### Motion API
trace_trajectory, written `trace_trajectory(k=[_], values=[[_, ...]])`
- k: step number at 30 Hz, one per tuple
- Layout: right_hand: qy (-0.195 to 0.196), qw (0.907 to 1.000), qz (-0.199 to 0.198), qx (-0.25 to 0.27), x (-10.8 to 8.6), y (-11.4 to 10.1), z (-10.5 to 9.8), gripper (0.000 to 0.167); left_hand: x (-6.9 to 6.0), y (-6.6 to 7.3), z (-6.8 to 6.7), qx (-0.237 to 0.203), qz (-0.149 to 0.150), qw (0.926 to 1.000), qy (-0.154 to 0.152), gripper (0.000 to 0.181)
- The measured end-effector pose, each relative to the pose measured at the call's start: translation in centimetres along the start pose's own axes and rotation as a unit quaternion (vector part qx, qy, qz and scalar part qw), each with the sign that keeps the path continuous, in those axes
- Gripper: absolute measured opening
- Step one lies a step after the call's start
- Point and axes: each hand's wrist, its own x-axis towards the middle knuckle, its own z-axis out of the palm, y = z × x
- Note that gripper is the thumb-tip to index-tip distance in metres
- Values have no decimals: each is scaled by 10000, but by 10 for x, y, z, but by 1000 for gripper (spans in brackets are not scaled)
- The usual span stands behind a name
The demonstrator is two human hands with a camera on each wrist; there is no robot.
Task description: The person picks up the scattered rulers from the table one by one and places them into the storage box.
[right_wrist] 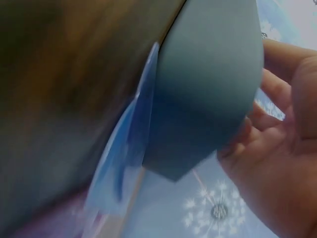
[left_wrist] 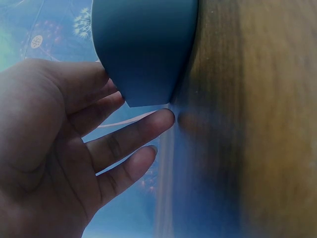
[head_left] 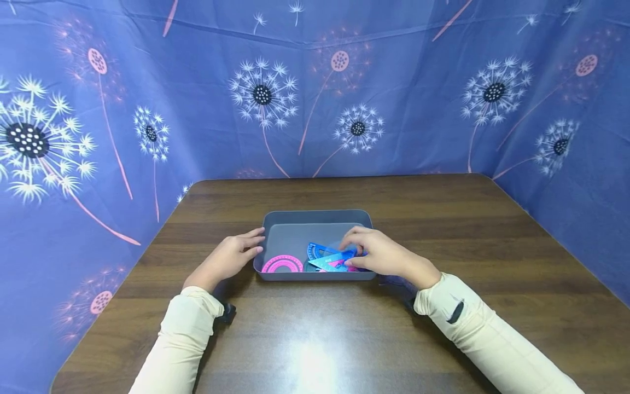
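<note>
A shallow grey tray [head_left: 315,276] stands on the table. Against its left end my left hand [head_left: 228,257] rests its fingertips, with the fingers spread and fairly straight; the left wrist view shows this beside the tray's outer wall [left_wrist: 148,54]. My right hand [head_left: 381,251] reaches over the tray's right end and pinches a blue plastic piece [head_left: 348,255], seemingly a set square, between thumb and finger. Beneath lie a light blue set square [head_left: 325,261], a blue protractor [head_left: 315,250] and some pink plastic. Apart at the left lies a pink protractor [head_left: 283,264].
The brown wooden table [head_left: 236,350] extends all around the tray. A blue cloth with dandelion prints [head_left: 305,158] hangs behind and at both sides. In the right wrist view, blurred translucent blue plastic [right_wrist: 124,148] shows beside the tray wall [right_wrist: 208,74].
</note>
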Motion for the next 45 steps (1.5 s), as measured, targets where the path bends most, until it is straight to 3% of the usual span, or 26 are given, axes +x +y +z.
trace_trajectory(k=[9,15,20,25,36,41,45], values=[[1413,9899,-25,140,-37,19,-19,25,0,-2,0,118,21,9999,21,39],[1656,9854,208,-336,-47,39,-32,24,0,-3,0,104,63,9999,27,39],[1372,9860,595,-743,-55,50,-42,25,0,-2,-1,71,-9,10000,-8,40],[977,9882,896,-763,-59,57,-43,31,0,-1,-1,72,-9,10000,-19,40],[-615,9917,1041,-435,-65,56,-34,64,0,-1,0,52,-44,10000,-58,40],[-926,9877,1247,-187,-68,52,-31,83,1,0,0,61,-9,10000,-29,40],[-967,9880,1196,-166,-68,50,-29,89,1,0,0,62,-21,10000,-44,40]])
